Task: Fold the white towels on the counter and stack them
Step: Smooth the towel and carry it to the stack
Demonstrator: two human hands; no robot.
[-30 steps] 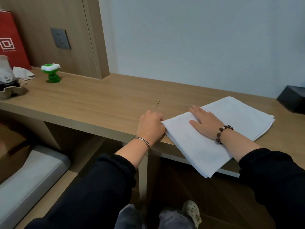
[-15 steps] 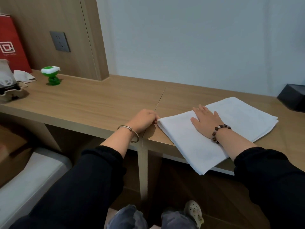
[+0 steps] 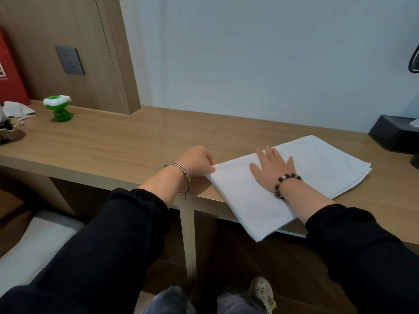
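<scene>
Grip: left hand (image 3: 197,162) fingers pinch towel (image 3: 317,164) corner; right hand (image 3: 272,168) fingers spread flat, pressing. Pull corner taut, smooth outward (near end overhangs surface (image 3: 113,146) edge), align edges.

Free room on the wooden counter (image 3: 113,143)
Bare wood lies open from the green figurine (image 3: 59,108) to the folded white towel (image 3: 317,166), which overhangs the front edge; a red bag (image 3: 11,71) and crumpled cloth (image 3: 18,109) crowd the far left, a black tissue box (image 3: 394,134) the far right.
</scene>
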